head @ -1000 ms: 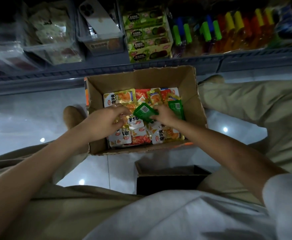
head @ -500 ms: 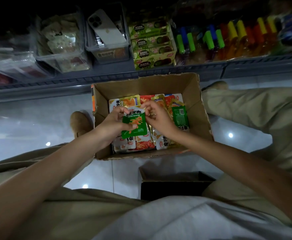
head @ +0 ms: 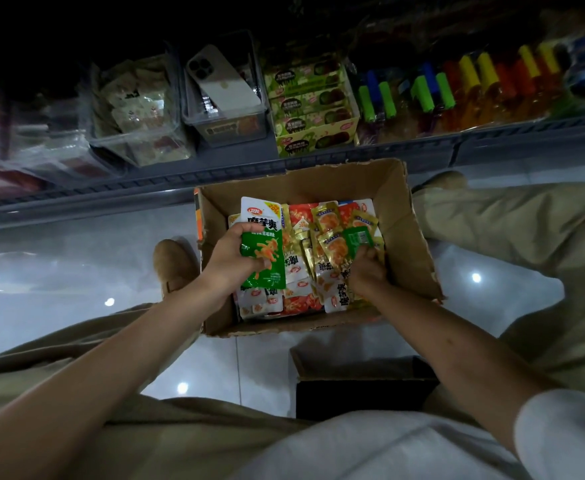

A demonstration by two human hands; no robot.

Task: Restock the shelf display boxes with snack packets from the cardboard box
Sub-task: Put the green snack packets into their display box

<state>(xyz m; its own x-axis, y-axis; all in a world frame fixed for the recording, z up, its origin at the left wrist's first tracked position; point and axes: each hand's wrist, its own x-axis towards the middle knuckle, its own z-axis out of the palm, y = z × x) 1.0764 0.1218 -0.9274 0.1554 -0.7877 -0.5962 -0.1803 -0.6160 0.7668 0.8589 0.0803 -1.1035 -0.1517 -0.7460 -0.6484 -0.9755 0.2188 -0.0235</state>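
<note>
Green packet (head: 262,249) clamped in left hand (head: 230,263); right hand (head: 367,270) pinched small packet (head: 357,238); gold packets (head: 331,244) beside those fingers might snag.

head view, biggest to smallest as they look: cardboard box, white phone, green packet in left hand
1. cardboard box
2. white phone and green packet: look alike, phone farther away, so unranked

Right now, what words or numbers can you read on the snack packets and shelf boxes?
"魔芋爽": big black characters on the green snack packet gripped by the left hand.
"魔芋爽": white packet in the cardboard box, beside the right hand.
"20": yellow corner of the green snack packet; rest blurred.
The small green packet pinched by the right hand: print too small.
Labels on the green display boxes: too blurred.
</note>
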